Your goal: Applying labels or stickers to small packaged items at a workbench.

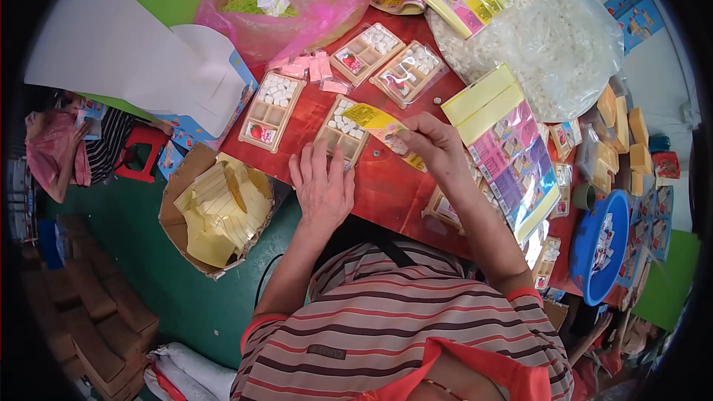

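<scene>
A beige compartment tray with white pieces in some sections lies on the red table in front of me. My left hand rests its spread fingertips on the tray's near edge. Pinched in my right hand is a yellow printed label, its far end reaching over the tray's upper right. Beyond it stand similar trays, one at the left with white pieces and a red strawberry picture, and two farther back. Small pink packets lie between them.
Printed label sheets cover more trays at my right. A large clear bag of white pieces and a pink bag stand at the back. A blue basin is far right. A carton of yellow backing paper sits left.
</scene>
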Demonstrator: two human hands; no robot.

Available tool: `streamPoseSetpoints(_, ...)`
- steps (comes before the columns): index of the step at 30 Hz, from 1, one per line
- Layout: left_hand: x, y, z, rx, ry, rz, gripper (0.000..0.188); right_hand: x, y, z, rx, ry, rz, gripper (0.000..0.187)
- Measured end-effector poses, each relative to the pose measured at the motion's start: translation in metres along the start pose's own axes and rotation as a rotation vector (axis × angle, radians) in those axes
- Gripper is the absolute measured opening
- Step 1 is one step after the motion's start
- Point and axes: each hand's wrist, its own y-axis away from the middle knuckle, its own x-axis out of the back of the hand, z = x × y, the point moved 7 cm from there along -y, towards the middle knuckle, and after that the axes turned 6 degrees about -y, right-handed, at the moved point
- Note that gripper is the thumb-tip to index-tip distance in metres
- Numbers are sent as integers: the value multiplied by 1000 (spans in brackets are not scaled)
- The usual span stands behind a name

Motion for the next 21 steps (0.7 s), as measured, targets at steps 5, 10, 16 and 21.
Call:
streamPoseSetpoints(5,-2,3,-2,-29,37,-20,40,-27,-22,30,31,49,-115,12)
streamPoseSetpoints(10,0,4,-4,-56,81,13,36,-54,-41,44,-54,166,-220,15)
streamPoseSetpoints(16,0,5,-7,-61,119,39,31,-76,-53,29,49,371,-174,25)
streamPoseSetpoints(21,1,5,-8,-57,143,60,33,-85,-52,19,71,517,-133,23)
